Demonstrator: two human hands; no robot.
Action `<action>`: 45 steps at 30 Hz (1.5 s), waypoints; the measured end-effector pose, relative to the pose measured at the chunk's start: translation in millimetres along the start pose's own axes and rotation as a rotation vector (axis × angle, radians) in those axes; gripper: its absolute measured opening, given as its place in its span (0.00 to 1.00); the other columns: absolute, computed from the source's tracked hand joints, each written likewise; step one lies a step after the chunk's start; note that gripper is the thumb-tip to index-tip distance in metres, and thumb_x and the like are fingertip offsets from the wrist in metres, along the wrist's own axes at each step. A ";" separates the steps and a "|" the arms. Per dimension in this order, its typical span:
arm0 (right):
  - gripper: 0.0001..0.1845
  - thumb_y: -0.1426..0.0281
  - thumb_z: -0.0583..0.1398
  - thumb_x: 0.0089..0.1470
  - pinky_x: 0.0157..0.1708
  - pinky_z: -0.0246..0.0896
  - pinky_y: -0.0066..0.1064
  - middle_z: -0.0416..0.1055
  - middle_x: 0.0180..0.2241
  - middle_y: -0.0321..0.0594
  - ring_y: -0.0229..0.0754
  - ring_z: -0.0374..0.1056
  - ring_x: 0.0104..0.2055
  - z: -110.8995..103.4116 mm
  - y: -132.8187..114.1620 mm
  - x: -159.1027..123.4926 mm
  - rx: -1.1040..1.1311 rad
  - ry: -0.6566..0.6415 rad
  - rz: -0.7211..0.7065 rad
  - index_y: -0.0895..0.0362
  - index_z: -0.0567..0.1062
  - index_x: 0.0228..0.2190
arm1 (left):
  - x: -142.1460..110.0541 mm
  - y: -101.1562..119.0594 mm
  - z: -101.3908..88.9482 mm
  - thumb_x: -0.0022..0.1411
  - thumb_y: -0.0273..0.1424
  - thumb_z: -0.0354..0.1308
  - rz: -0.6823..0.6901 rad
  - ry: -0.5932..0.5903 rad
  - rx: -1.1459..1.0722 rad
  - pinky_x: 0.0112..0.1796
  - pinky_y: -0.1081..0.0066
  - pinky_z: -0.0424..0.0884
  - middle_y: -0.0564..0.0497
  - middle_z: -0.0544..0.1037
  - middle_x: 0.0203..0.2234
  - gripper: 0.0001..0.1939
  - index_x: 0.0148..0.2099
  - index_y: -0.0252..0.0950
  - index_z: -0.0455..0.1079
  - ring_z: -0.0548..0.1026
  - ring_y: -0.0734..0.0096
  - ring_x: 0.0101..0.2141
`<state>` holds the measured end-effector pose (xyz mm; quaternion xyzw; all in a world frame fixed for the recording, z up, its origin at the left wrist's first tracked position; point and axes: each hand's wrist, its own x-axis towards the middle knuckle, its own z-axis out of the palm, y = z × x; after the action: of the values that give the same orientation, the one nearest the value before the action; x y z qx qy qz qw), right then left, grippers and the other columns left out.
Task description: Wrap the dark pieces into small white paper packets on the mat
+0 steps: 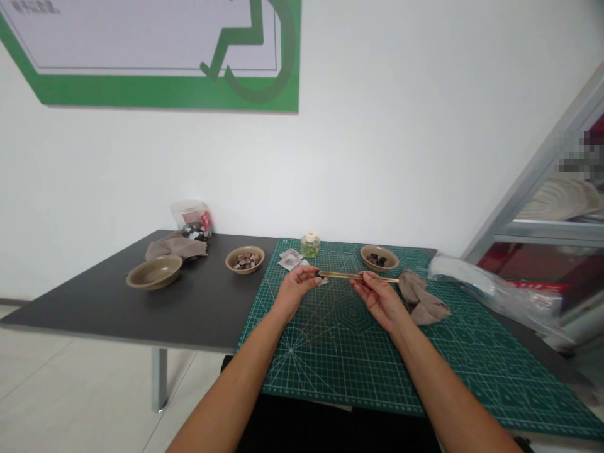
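Observation:
My right hand (pixel 377 296) is closed around a long, thin gold-coloured tool (pixel 340 275) that looks like a pair of tweezers, held level above the mat. Its narrow end sticks out to the right past my fingers. At the tool's left end, my left hand (pixel 297 288) pinches a small dark piece (pixel 319 274) between thumb and fingers, touching the tip; its kind is too small to tell. Behind my right hand, a bowl (pixel 379 267) holds several dark pieces. A brown cloth (pixel 419 299) lies just right of that hand.
The green cutting mat (pixel 330 371) covers the table's right part. Small packets (pixel 290 258) and a glass jar (pixel 310 245) stand behind my left hand. Leftward are a bowl of brownish pieces (pixel 245 270), another bowl (pixel 155 282), a cloth (pixel 172 244), and a clear container (pixel 191 217). Plastic wrap (pixel 495 292) lies right.

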<state>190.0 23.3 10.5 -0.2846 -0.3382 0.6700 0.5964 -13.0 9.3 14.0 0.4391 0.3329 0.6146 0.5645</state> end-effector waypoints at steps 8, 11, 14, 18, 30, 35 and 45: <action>0.13 0.70 0.70 0.33 0.32 0.71 0.22 0.78 0.29 0.38 0.38 0.74 0.33 3.4 -1.7 -3.5 0.001 -0.011 -0.025 0.57 0.76 0.26 | -0.8 1.6 1.8 0.42 0.31 0.67 0.005 0.004 -0.051 0.36 0.72 0.67 0.51 0.77 0.28 0.15 0.35 0.33 0.71 0.74 0.73 0.30; 0.12 0.71 0.70 0.35 0.33 0.71 0.23 0.78 0.29 0.38 0.39 0.74 0.33 3.7 -0.6 -3.5 0.001 -0.015 -0.028 0.57 0.76 0.26 | -1.5 2.6 2.9 0.41 0.30 0.68 0.003 0.010 -0.052 0.36 0.72 0.67 0.53 0.76 0.26 0.16 0.34 0.33 0.71 0.74 0.73 0.29; 0.11 0.71 0.69 0.36 0.34 0.71 0.24 0.78 0.29 0.39 0.39 0.74 0.33 4.4 -0.2 -3.0 0.009 -0.020 -0.032 0.57 0.76 0.27 | -2.3 4.1 3.8 0.40 0.29 0.68 -0.006 0.010 -0.059 0.37 0.71 0.68 0.52 0.77 0.27 0.16 0.33 0.32 0.70 0.74 0.72 0.30; 0.12 0.71 0.70 0.34 0.34 0.71 0.23 0.78 0.29 0.39 0.39 0.74 0.33 5.1 -1.1 -3.8 0.023 -0.006 -0.041 0.58 0.76 0.26 | -3.0 5.9 4.9 0.40 0.30 0.69 -0.021 0.001 -0.100 0.37 0.70 0.68 0.50 0.78 0.28 0.16 0.34 0.32 0.70 0.75 0.72 0.30; 0.12 0.70 0.70 0.35 0.34 0.71 0.26 0.77 0.30 0.38 0.39 0.74 0.33 7.1 -1.3 -4.9 -0.014 -0.034 -0.047 0.56 0.76 0.26 | -3.2 7.0 5.8 0.40 0.29 0.69 -0.031 -0.004 -0.108 0.38 0.71 0.69 0.50 0.78 0.29 0.17 0.35 0.32 0.71 0.75 0.72 0.30; 0.11 0.70 0.69 0.38 0.36 0.70 0.26 0.77 0.31 0.39 0.39 0.74 0.35 7.5 0.1 -5.1 -0.015 -0.052 -0.058 0.57 0.76 0.27 | -2.7 5.0 4.8 0.38 0.29 0.69 -0.016 -0.001 -0.081 0.39 0.68 0.69 0.50 0.78 0.29 0.17 0.34 0.32 0.71 0.75 0.70 0.32; 0.10 0.69 0.68 0.38 0.36 0.70 0.28 0.77 0.31 0.38 0.40 0.73 0.35 9.1 0.6 -5.3 -0.040 -0.066 -0.070 0.56 0.75 0.27 | -2.9 4.6 5.1 0.39 0.28 0.69 -0.017 -0.004 -0.062 0.40 0.68 0.69 0.50 0.78 0.29 0.17 0.34 0.32 0.71 0.75 0.69 0.33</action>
<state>183.1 17.0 15.5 -0.2622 -0.3808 0.6510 0.6021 -10.2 5.4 19.7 0.4197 0.3163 0.6191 0.5836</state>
